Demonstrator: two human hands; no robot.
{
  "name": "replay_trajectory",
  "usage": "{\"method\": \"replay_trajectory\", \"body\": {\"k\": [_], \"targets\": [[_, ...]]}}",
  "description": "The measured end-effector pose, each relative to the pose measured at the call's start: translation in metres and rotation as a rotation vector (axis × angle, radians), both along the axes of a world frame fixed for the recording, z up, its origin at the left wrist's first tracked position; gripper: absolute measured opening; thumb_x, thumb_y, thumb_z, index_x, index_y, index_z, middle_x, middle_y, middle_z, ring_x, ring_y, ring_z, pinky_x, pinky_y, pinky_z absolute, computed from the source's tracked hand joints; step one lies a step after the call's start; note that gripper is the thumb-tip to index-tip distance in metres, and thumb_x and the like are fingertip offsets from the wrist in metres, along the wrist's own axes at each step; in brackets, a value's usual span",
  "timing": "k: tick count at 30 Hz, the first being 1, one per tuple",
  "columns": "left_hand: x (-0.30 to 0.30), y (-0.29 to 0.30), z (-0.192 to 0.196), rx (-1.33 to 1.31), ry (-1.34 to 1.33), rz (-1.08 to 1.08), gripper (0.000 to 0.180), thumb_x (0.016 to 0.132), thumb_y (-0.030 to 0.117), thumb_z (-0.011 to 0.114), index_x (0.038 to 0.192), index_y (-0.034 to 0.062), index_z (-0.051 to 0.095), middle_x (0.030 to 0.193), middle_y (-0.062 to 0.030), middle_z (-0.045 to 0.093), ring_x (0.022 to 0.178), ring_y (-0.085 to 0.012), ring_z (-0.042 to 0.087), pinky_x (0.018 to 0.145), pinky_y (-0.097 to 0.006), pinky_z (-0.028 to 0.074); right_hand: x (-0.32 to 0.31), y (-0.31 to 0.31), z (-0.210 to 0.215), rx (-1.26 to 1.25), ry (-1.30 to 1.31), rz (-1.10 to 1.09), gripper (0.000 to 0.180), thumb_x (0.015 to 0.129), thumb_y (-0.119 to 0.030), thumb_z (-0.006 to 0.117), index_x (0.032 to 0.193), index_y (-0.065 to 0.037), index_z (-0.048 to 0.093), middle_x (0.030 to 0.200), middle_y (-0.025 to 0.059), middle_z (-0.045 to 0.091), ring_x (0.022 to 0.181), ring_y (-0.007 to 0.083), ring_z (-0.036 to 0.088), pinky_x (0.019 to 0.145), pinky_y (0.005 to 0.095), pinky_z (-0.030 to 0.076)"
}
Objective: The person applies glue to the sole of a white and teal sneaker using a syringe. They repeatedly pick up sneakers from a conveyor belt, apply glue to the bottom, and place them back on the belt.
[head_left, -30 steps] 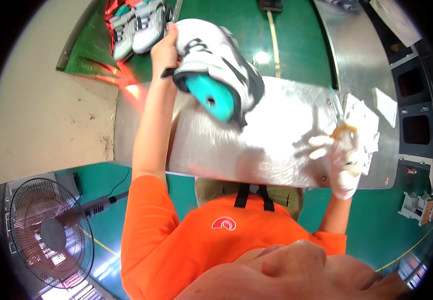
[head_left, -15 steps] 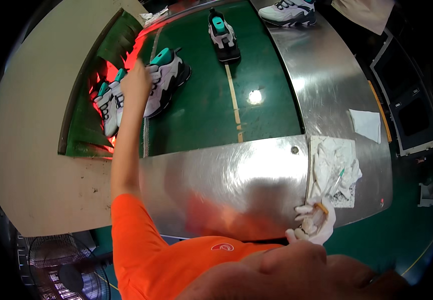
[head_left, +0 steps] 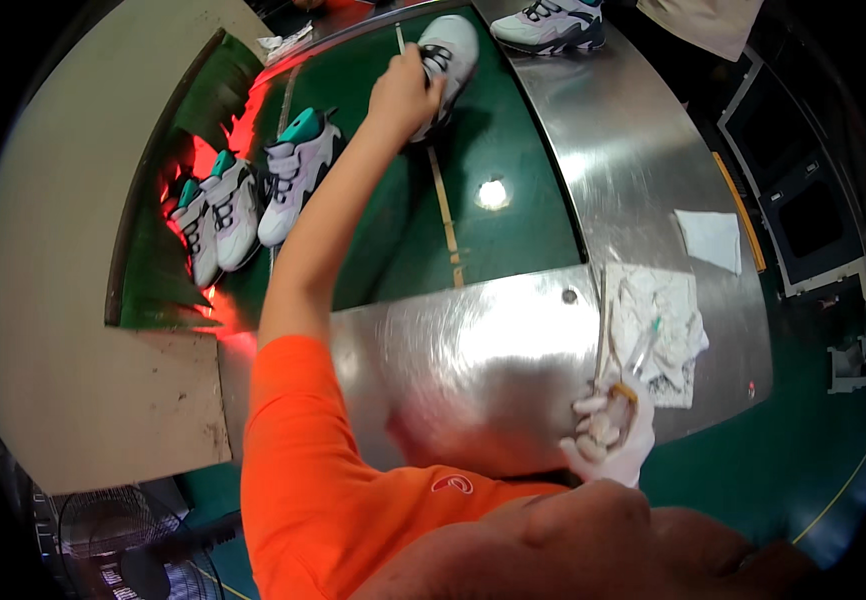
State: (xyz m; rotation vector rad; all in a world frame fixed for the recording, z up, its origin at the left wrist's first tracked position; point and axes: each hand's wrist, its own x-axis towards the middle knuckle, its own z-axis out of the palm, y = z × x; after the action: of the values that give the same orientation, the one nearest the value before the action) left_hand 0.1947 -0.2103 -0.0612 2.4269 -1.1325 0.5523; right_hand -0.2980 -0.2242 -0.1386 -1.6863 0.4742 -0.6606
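1. A green belt [head_left: 368,265] with a tan line ran away from the person, bordered on the right by a metal ledge [head_left: 618,160] and on the near side by a metal plate [head_left: 423,345].
2. Red light glowed at the belt's left side, among the slit green flaps [head_left: 158,215]. A fan [head_left: 113,550] stood at the lower left.
3. The bare left hand [head_left: 405,95] reached far out over the belt, its fingers closed around the side of a shoe [head_left: 450,45]. That shoe was by the tan line at the far end, its pale toe pointing away; whether it touched the belt could not be told.
4. Three more shoes [head_left: 298,180] stood in a row beside the flaps, teal showing in their openings.
5. The gloved right hand [head_left: 613,435], near the plate's right end, had its fingers curled around a syringe [head_left: 643,350]. The green tip pointed away, over a crumpled cloth [head_left: 668,325].
6. A folded cloth [head_left: 708,240] lay farther along the ledge; another shoe [head_left: 548,28] stood at its far end, near a person in beige [head_left: 708,22].
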Motion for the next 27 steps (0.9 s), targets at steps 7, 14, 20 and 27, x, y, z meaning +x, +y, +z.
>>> {"method": "replay_trajectory", "body": {"k": [7,14,20,27], "targets": [[-0.204,0.182,0.030,0.125,-0.500,-0.620,0.031,0.076,0.009,0.065,0.105,0.0012,0.056,0.123,-0.0218,0.058,0.109,-0.0465,0.058,0.091,-0.054,0.051,-0.009,-0.002,0.021,0.292,-0.052,0.073,0.090,0.063,-0.003,0.078,0.141,-0.002,0.035,0.115,0.0180,0.060,0.088,0.0188,0.065,0.081,0.0319,0.053],[-0.332,0.290,0.004,0.142,-0.287,-0.685,0.023,0.076,0.007,0.072,0.096,0.0026,0.060,0.123,-0.0211,0.060,0.115,-0.0488,0.057,0.095,-0.060,0.049,-0.038,-0.014,0.052,0.079,0.183,0.206,0.065,0.070,0.005,0.065,0.132,0.003,0.046,0.096,0.0110,0.062,0.082,0.0179,0.063,0.071,0.0269,0.051],[-0.354,0.305,-0.010,0.079,-0.327,-0.590,0.016,0.076,0.009,0.070,0.090,0.0091,0.063,0.121,-0.0118,0.063,0.113,-0.0432,0.060,0.095,-0.055,0.051,-0.040,-0.009,0.074,0.715,-0.186,0.693,0.100,0.060,-0.052,0.074,0.128,0.013,0.040,0.087,0.0269,0.060,0.072,0.0337,0.066,0.052,0.0360,0.056],[-0.352,0.303,-0.005,0.115,-0.310,-0.574,0.017,0.077,0.010,0.070,0.092,0.0108,0.063,0.122,-0.0107,0.063,0.115,-0.0423,0.060,0.095,-0.055,0.051,-0.002,0.006,0.084,0.882,-0.119,0.877,0.111,0.049,-0.048,0.077,0.130,0.016,0.038,0.090,0.0279,0.059,0.075,0.0372,0.068,0.055,0.0382,0.058]]}}
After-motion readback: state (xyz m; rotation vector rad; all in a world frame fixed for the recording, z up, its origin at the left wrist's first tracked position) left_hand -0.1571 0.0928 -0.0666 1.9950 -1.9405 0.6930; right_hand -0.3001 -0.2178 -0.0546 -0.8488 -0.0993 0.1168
